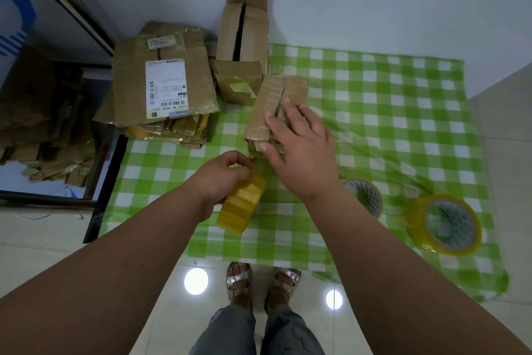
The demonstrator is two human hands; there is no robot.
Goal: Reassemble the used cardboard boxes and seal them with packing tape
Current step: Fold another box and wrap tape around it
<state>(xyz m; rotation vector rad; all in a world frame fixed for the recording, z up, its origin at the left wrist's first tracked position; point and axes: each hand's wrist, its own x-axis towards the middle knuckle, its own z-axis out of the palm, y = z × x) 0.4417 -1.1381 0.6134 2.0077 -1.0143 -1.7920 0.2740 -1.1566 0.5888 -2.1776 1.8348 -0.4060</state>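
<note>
Gripping yellow tape roll [241, 205] in curled left hand [221, 182], near centre, ready to feed strip. Right hand [299, 153], fingers spread flat, presses small box [273, 112] just beyond onto checked cloth [388, 112], likely steadying flaps. Spare rolls [443, 225] near right; flattened boxes [164, 87] far left, awaiting turn.

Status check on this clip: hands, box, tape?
Left hand grips tape roll. Right hand flat on small box, seam untaped. Two spare rolls at right; nothing blocking.
</note>
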